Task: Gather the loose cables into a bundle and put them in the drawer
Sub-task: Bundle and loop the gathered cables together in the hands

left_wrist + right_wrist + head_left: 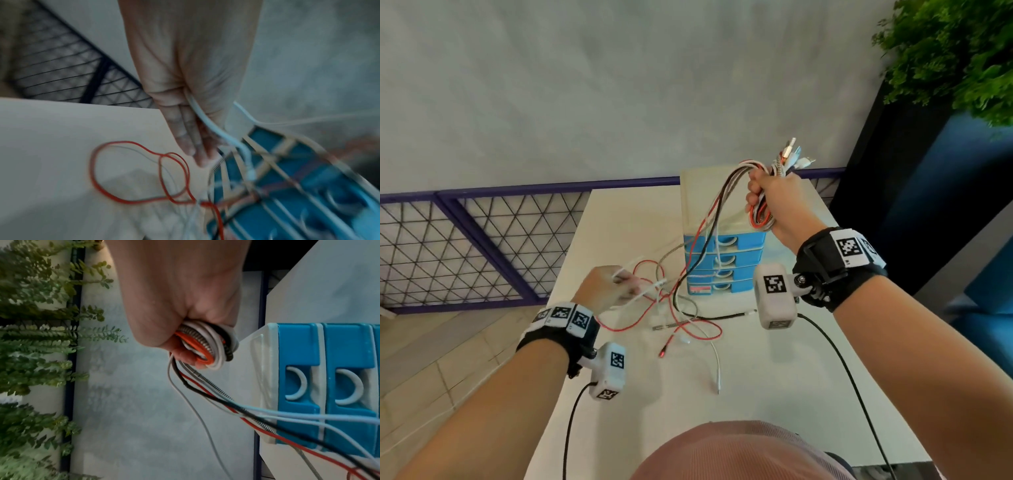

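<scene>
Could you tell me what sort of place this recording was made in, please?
Probably an office or lounge corner, though I can't be sure: a white table pushed against a grey wall, a blue drawer unit on it, a purple mesh rail behind and a plant beside.

A white counter stands against a pale grey plaster wall. Left of the counter runs a purple-framed mesh railing above beige floor tiles; right of it, green foliage tops a dark blue panel
</scene>
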### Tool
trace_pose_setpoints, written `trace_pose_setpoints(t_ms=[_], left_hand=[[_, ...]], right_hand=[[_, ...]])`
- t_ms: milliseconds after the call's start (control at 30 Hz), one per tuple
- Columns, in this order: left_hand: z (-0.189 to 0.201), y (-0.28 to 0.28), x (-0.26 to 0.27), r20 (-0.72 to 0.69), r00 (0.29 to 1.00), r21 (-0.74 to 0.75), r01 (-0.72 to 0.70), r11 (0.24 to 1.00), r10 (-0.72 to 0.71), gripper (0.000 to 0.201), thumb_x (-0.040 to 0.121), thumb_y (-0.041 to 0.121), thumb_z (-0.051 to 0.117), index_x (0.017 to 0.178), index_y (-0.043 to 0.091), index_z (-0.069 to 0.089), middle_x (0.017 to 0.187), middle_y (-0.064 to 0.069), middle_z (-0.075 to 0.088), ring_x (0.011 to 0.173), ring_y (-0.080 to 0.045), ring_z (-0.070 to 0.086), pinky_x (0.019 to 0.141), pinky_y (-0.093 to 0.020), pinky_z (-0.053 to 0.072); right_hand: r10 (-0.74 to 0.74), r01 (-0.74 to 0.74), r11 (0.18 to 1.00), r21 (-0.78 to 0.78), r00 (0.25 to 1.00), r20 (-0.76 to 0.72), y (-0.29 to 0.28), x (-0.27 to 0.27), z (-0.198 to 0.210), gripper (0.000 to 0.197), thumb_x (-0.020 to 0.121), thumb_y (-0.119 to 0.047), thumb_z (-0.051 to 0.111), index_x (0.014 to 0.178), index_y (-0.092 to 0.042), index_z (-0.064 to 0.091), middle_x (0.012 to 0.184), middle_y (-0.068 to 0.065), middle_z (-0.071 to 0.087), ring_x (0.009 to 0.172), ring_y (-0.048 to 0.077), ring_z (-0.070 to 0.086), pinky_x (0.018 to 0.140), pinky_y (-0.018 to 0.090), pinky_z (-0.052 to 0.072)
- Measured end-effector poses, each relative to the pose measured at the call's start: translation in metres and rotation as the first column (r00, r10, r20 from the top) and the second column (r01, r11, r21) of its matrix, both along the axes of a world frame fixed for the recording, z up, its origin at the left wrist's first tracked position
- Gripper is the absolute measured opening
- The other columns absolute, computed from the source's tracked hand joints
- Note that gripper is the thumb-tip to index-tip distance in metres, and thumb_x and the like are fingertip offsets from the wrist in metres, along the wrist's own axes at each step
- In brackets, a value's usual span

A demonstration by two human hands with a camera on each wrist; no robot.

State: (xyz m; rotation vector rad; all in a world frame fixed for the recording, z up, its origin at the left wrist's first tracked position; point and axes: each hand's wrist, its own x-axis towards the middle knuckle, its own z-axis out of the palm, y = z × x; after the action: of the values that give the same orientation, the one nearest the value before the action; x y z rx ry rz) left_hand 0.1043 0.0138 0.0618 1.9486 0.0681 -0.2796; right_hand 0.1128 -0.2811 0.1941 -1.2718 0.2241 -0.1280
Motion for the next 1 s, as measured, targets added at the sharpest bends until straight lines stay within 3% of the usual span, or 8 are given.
trace_pose_setpoints(t_ms=[133, 233, 333, 367, 567, 667, 767, 1000], left_hand=[[0.001, 0.016, -0.006, -0.190, 0.963, -0.518, -0.263, 0.814, 0.190, 0.024, 0.092, 0.027, 0.057, 0.077, 0.009, 0.054, 0.048, 0.002, 0.054, 0.063, -0.014, 0.067, 0.080, -0.030, 0.059], [0.001, 0.019, -0.008, -0.205, 0.961, -0.618, -0.273, 0.737, 0.184, 0.034, 0.096, 0.038, 0.046, 0.076, 0.012, 0.051, 0.040, 0.006, 0.031, 0.040, -0.009, 0.042, 0.077, -0.033, 0.060], [-0.002, 0.015, -0.011, 0.158, 0.987, -0.070, 0.014, 0.997, -0.003, 0.034, 0.100, 0.032, 0.042, 0.072, 0.018, 0.056, 0.047, 0.008, 0.033, 0.041, -0.007, 0.034, 0.056, -0.029, 0.043], [-0.004, 0.013, -0.013, 0.263, 0.952, 0.212, 0.101, 0.972, -0.156, 0.032, 0.100, 0.028, 0.041, 0.072, 0.021, 0.055, 0.050, 0.007, 0.036, 0.043, -0.005, 0.034, 0.054, -0.028, 0.037], [-0.030, 0.003, -0.041, -0.017, 0.765, 0.882, 0.314, 0.351, -0.644, 0.016, 0.101, 0.032, 0.029, 0.094, 0.024, 0.042, 0.081, -0.001, 0.059, 0.074, -0.025, 0.059, 0.067, -0.039, 0.048], [-0.033, -0.012, -0.049, -0.074, 0.747, 0.896, 0.340, 0.285, -0.661, 0.013, 0.100, 0.018, 0.030, 0.098, 0.020, 0.043, 0.089, -0.003, 0.061, 0.085, -0.029, 0.060, 0.071, -0.037, 0.041], [-0.030, -0.027, -0.038, -0.091, 0.758, 0.853, 0.394, 0.343, -0.646, 0.024, 0.087, 0.000, 0.034, 0.089, 0.024, 0.039, 0.093, 0.003, 0.051, 0.099, -0.025, 0.052, 0.078, -0.033, 0.034], [-0.006, -0.031, 0.003, 0.035, 0.952, 0.281, 0.281, 0.917, -0.303, 0.060, 0.085, -0.012, 0.037, 0.141, 0.010, 0.034, 0.142, -0.010, 0.040, 0.132, -0.027, 0.040, 0.109, -0.044, 0.031]], right_hand=[[-0.039, 0.040, 0.999, 0.019, 0.999, -0.018, -0.008, -0.001, 0.002, 0.020, 0.100, -0.014, 0.045, 0.084, -0.011, 0.056, 0.062, -0.001, 0.048, 0.050, 0.010, 0.046, 0.053, 0.026, 0.044], [-0.039, 0.041, 0.998, 0.046, 0.998, -0.042, -0.008, -0.001, 0.000, 0.020, 0.100, -0.013, 0.044, 0.083, -0.012, 0.055, 0.062, -0.002, 0.048, 0.049, 0.009, 0.046, 0.052, 0.025, 0.043], [-0.021, 0.025, 0.997, 0.076, 0.998, -0.053, -0.003, 0.000, -0.002, 0.020, 0.099, -0.011, 0.042, 0.084, -0.012, 0.054, 0.062, -0.002, 0.047, 0.048, 0.009, 0.046, 0.052, 0.025, 0.043], [-0.016, 0.020, 0.996, 0.087, 0.999, -0.048, -0.002, 0.000, -0.001, 0.020, 0.099, -0.010, 0.042, 0.084, -0.012, 0.054, 0.062, -0.002, 0.047, 0.048, 0.009, 0.046, 0.053, 0.026, 0.043], [0.038, -0.056, 0.964, 0.258, 0.997, 0.072, -0.008, -0.001, 0.025, 0.021, 0.101, -0.009, 0.038, 0.085, -0.010, 0.052, 0.059, -0.002, 0.043, 0.042, 0.008, 0.040, 0.045, 0.023, 0.041], [0.112, -0.136, 0.951, 0.277, 0.989, 0.100, -0.003, -0.004, 0.033, 0.020, 0.101, -0.010, 0.038, 0.087, -0.009, 0.052, 0.059, -0.002, 0.043, 0.042, 0.008, 0.039, 0.044, 0.023, 0.040], [0.198, -0.213, 0.950, 0.228, 0.976, 0.086, 0.005, -0.008, 0.032, 0.016, 0.101, -0.011, 0.039, 0.089, -0.009, 0.050, 0.059, -0.003, 0.043, 0.043, 0.008, 0.039, 0.045, 0.023, 0.040], [0.325, -0.325, 0.946, -0.005, 0.946, 0.015, 0.014, -0.020, 0.024, 0.014, 0.100, -0.013, 0.045, 0.089, -0.010, 0.053, 0.058, -0.002, 0.046, 0.044, 0.009, 0.041, 0.047, 0.025, 0.041]])
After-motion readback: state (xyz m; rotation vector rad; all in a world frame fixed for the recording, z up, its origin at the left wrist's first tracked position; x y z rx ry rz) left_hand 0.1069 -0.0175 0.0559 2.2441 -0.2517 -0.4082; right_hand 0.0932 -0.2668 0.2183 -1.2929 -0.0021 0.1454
